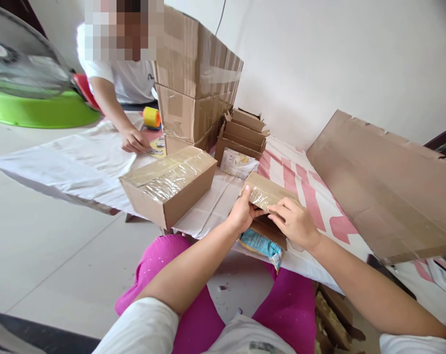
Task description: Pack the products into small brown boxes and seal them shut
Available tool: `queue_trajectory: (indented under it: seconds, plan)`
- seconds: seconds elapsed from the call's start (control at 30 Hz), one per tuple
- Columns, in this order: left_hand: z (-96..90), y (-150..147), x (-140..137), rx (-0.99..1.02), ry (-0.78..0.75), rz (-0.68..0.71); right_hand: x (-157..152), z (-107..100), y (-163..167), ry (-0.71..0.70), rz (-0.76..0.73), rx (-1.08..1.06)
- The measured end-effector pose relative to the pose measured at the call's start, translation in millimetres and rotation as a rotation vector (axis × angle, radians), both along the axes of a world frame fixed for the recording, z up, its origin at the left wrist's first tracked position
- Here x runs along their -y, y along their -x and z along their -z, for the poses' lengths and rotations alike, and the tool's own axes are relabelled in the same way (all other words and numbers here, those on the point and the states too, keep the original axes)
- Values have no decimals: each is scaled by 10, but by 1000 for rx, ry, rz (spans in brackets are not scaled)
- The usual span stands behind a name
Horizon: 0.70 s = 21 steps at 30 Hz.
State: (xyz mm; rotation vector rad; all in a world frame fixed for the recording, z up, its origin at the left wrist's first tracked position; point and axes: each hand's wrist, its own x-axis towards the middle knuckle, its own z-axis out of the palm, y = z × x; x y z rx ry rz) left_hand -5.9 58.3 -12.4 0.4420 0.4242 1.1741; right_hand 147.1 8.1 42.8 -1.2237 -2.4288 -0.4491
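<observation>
A small cardboard box with clear tape on its top lies at the table edge in front of me. My left hand grips its near left corner, thumb on top and fingers underneath. At the front edge, the fingertips of my right hand pinch the rim of the same box; whether they also hold loose tape is too small to tell. Below both hands, a brown flap stands out from the box. Beneath it a blue printed packet pokes out over the edge of the table.
A larger taped box sits to the left, before a tall stack of cartons. Open boxes stand behind. Across the table, a person's hand touches a yellow printed item near a tape roll. A big carton leans right.
</observation>
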Motion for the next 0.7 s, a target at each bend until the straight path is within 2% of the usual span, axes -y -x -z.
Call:
queue_trajectory:
  seconds: [0.13,0.33,0.5,0.6,0.7]
  plan:
    - [21,2,-2,5,12,3,6,25,20,-43,-53,53]
    - [7,16,7,30,0,3,21,-2,71,74,-23,-79]
    - [0,18,18,17,17,-8,-71,-81,45,168,117,-201]
    - [9,15,20,-11,30,-2,-204,-141,9,240,250,-288]
    - [11,13,26,-30,10,-9,-356,-172,1,311,317,-314]
